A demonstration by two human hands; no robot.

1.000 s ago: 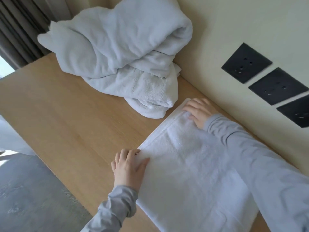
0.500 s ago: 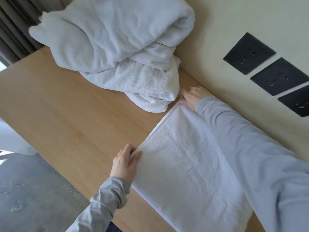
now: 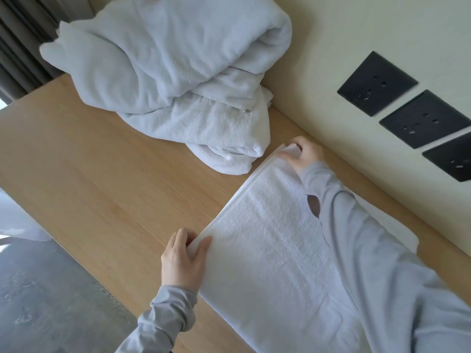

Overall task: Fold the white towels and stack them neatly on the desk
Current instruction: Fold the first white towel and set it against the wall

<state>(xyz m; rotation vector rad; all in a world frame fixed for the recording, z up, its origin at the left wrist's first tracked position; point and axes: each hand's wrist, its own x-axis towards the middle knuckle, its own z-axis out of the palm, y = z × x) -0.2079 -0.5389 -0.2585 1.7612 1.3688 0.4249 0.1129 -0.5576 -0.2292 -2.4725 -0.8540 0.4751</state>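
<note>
A white towel point(image 3: 270, 245) lies flat on the wooden desk point(image 3: 107, 179), running from the lower right up toward the wall. My left hand point(image 3: 184, 259) pinches its near left corner, thumb on top and fingers beneath the lifted edge. At the far corner by the wall, my right hand point(image 3: 302, 155) grips the towel and has raised that corner off the desk. My grey right sleeve crosses over the towel and hides part of it. A heap of unfolded white towels point(image 3: 175, 80) sits at the back of the desk, touching the wall.
Three black wall sockets point(image 3: 420, 118) are set in the cream wall on the right. Dark curtains point(image 3: 23, 47) hang at the upper left. The desk's front edge drops to a grey floor point(image 3: 43, 301). Bare wood lies left of the flat towel.
Both hands went from pressing flat on the towel's left edge to pinching its two corners. The corners are now lifted slightly off the desk.
</note>
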